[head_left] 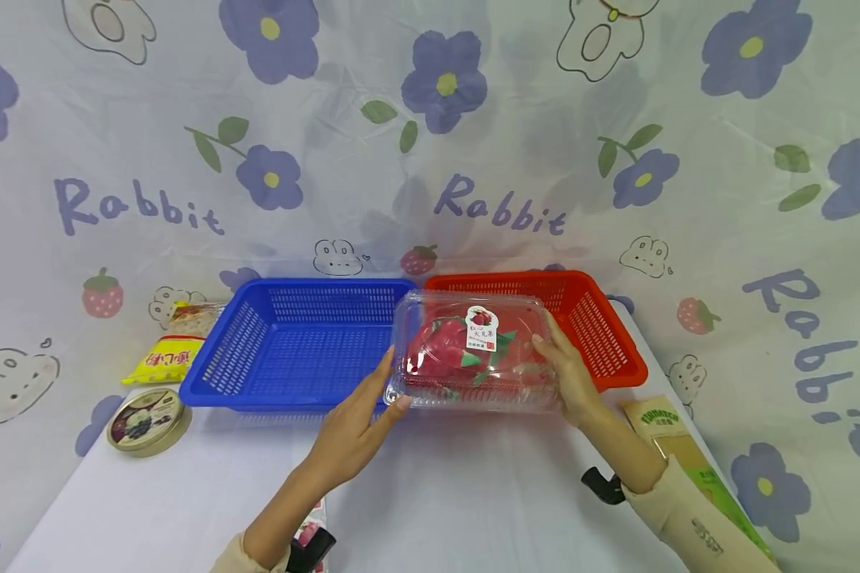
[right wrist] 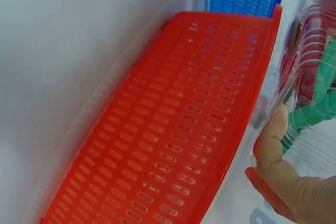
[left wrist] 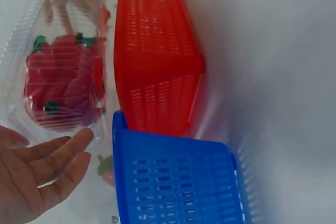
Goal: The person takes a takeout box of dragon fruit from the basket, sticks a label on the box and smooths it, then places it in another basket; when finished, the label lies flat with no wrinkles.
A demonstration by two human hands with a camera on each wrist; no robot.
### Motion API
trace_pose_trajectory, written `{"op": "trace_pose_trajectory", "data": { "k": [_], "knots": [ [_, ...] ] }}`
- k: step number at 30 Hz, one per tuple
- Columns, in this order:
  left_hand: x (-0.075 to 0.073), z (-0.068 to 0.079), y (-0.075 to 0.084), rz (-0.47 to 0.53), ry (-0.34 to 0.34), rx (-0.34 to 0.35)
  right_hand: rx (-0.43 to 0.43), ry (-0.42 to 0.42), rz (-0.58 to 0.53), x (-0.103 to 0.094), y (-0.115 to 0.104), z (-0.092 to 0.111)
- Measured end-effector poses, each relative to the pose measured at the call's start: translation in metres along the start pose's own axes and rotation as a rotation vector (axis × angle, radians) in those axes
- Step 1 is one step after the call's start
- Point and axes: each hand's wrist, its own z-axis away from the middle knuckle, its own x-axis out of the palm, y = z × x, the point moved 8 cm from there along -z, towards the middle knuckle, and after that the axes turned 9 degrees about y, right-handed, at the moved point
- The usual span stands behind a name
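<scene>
A clear plastic clamshell box (head_left: 509, 374) of red dragon fruit (head_left: 437, 348) with green tips is held up in front of the red basket (head_left: 619, 342). On its lid is a white label (head_left: 482, 329) with a fruit picture. My right hand (head_left: 573, 378) grips the box's right end, thumb on the lid; its other fingers are mostly hidden. At the left front corner is my left hand (head_left: 358, 426), thumb and fingers extended; in the left wrist view, its straight fingers (left wrist: 60, 166) spread beside the box's end.
Left of the red basket stands a blue basket (head_left: 297, 358). A round gold tin (head_left: 146, 422) and a yellow food bag (head_left: 168, 358) lie at the table's left. Along the right edge is a green and tan packet (head_left: 659, 422). A printed packet (head_left: 311, 525) lies partly under the left forearm.
</scene>
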Motion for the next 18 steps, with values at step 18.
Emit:
{"op": "trace_pose_trajectory", "data": {
  "k": [18],
  "knots": [
    [0.009, 0.001, -0.003, 0.037, 0.015, -0.015, -0.005, 0.0, -0.046, -0.011, -0.001, -0.011]
  ]
}}
